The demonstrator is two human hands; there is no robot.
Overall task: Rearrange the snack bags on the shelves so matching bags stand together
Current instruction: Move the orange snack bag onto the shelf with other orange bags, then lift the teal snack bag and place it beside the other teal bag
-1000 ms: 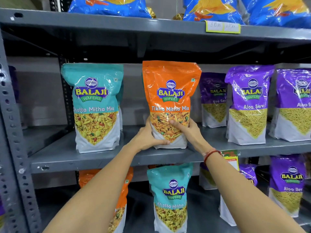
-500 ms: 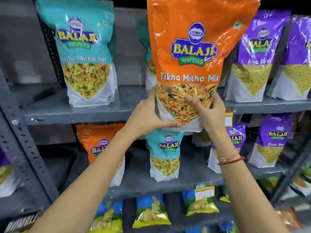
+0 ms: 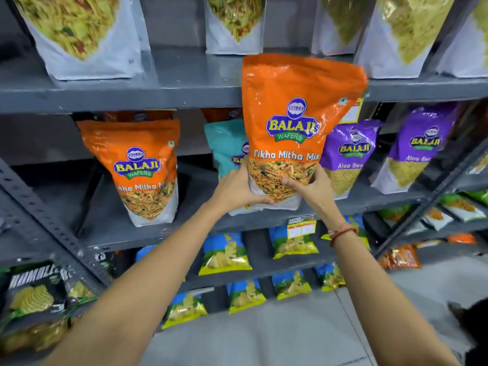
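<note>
I hold an orange Tikha Mitha Mix bag (image 3: 295, 122) upright by its lower corners, my left hand (image 3: 237, 190) on its left side and my right hand (image 3: 313, 190) on its right. It hangs in front of the middle shelf (image 3: 126, 233), partly covering a teal Khatta Mitha bag (image 3: 224, 146) that stands behind it. A second orange Tikha Mitha bag (image 3: 144, 170) stands to the left on that shelf. Two purple Aloo Sev bags (image 3: 348, 154) (image 3: 417, 149) stand to the right.
The upper shelf (image 3: 184, 93) carries several bags, only their lower halves visible. Lower shelves hold small blue-and-yellow chip packets (image 3: 224, 254) and black packets (image 3: 34, 291) at left. A slotted grey upright (image 3: 47, 217) runs diagonally at left. Grey floor (image 3: 264, 336) below.
The orange bag came off the upper shelf and moved down to the middle shelf's level, still in both hands. My view tilted downward, showing lower shelves and floor.
</note>
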